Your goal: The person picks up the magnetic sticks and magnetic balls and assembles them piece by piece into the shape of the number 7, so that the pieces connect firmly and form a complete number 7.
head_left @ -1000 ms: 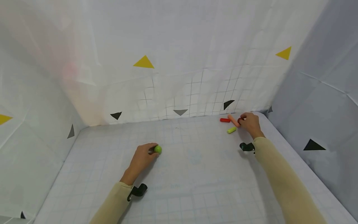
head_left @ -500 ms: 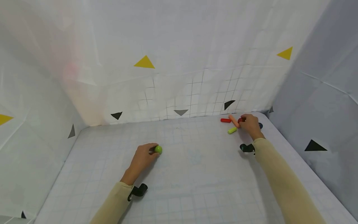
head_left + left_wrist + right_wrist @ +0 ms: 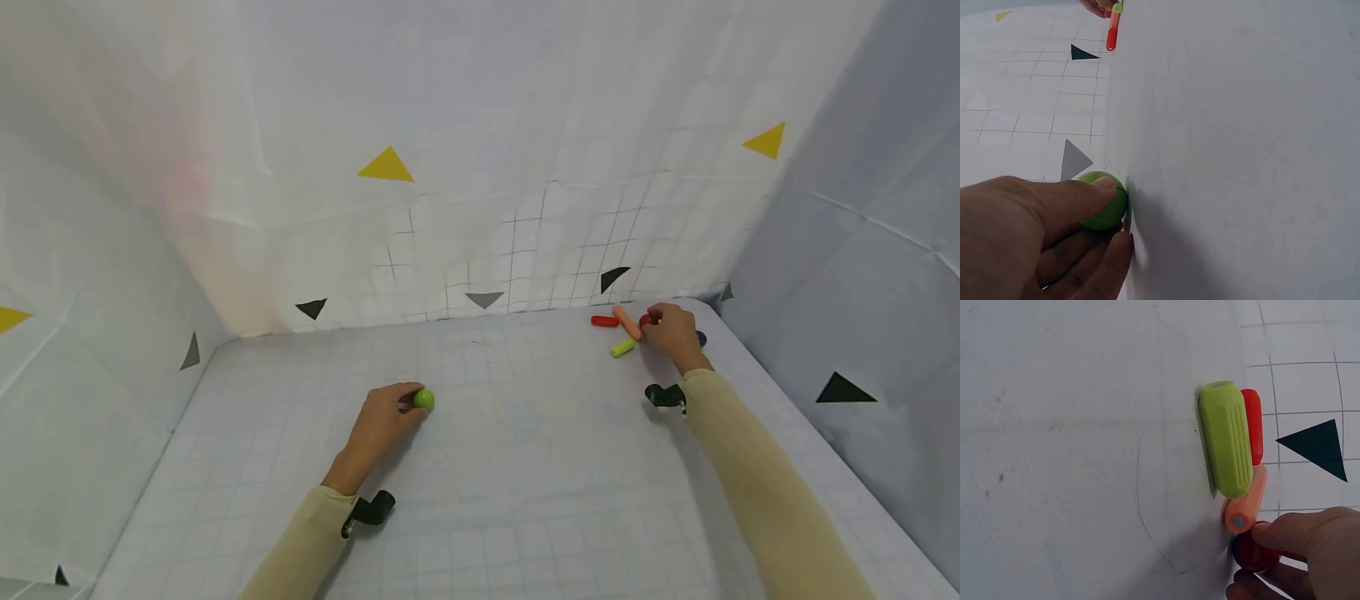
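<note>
My left hand (image 3: 381, 423) pinches a green ball (image 3: 424, 399) at the table's left middle. The left wrist view shows the thumb over the green ball (image 3: 1104, 201) and curled fingers beneath it. At the far right, my right hand (image 3: 673, 332) holds a dark red ball (image 3: 1254, 551) between thumb and fingers, low against the table. Close beside this ball lie an orange stick (image 3: 627, 323), a ridged yellow-green stick (image 3: 622, 348) and a red stick (image 3: 604, 321). A dark blue round thing (image 3: 701, 338) shows partly behind the right hand.
A white gridded sheet covers the table (image 3: 510, 467). White sheeting forms a back wall (image 3: 480, 108) and side walls, marked with yellow and dark triangles. The right wall (image 3: 885, 275) stands close to the right hand.
The dark blue round thing has come into view to the right of my right hand. Both hands stay nearly in place, each holding its ball.
</note>
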Tool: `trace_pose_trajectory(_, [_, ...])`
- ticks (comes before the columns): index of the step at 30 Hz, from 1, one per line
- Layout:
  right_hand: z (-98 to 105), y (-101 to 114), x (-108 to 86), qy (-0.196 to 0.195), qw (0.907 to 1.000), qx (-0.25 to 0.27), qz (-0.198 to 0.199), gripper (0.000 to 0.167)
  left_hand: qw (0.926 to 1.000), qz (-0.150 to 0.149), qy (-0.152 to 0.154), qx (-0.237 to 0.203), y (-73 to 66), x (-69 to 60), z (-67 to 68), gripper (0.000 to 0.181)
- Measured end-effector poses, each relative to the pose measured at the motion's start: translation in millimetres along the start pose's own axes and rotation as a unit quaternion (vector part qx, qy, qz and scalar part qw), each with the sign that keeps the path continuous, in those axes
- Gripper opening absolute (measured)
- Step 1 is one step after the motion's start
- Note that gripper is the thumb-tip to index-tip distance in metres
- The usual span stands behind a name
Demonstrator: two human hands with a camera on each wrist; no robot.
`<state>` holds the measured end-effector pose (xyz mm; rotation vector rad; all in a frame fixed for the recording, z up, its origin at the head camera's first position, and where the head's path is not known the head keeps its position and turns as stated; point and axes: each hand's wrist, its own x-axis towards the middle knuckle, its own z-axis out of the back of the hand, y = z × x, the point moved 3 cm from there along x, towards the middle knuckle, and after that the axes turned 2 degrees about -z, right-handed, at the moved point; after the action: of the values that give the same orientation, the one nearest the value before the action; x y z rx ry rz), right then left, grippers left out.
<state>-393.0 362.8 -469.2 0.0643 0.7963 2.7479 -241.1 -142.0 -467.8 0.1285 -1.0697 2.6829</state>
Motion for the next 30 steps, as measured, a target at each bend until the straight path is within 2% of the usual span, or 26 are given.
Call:
trace_pose_trajectory(7, [6.2, 3.9, -3.4, -0.014, 0.9998, 0.007, 0.008, 0.044, 1.0, 0.002, 0.002, -0.006, 0.0, 1.0, 0.4, 0.042])
trace_pose_trajectory(12, [16.3, 9.5, -10.1, -0.051, 0.9964, 0.032, 0.06, 0.04, 0.9999, -0.004, -0.001, -0.01, 0.6, 1.7, 0.6, 0.042])
trace_pose_trajectory(14, [18.2, 10.5, -12.7, -0.051, 0.9941, 0.042, 0.086, 0.037, 0.9999, -0.005, -0.001, -0.009, 0.9, 1.9, 0.5, 0.042])
trace_pose_trajectory(16, [18.1, 10.1, -15.4, -0.037, 0.9919, 0.057, 0.108, 0.034, 1.0, -0.005, -0.001, -0.007, 1.1, 2.0, 0.4, 0.042])
trace_pose_trajectory(20, [14.0, 7.0, -21.2, 0.023, 0.9855, 0.102, 0.134, 0.032, 1.0, -0.004, 0.0, -0.003, 1.2, 1.8, 0.1, 0.042])
trace_pose_trajectory(23, [10.6, 6.8, -25.1, 0.056, 0.9792, 0.111, 0.16, 0.029, 1.0, -0.005, -0.001, -0.003, 1.4, 1.8, 0.0, 0.042])
trace_pose_trajectory(26, [7.7, 7.7, -27.2, 0.067, 0.9763, 0.102, 0.179, 0.025, 1.0, -0.003, -0.001, -0.002, 2.6, 1.4, -0.8, 0.042])
trace_pose_trajectory(30, [3.1, 7.4, -27.1, 0.078, 0.9776, 0.086, 0.175, 0.023, 1.0, -0.002, 0.0, -0.003, 3.7, 0.9, -1.7, 0.041])
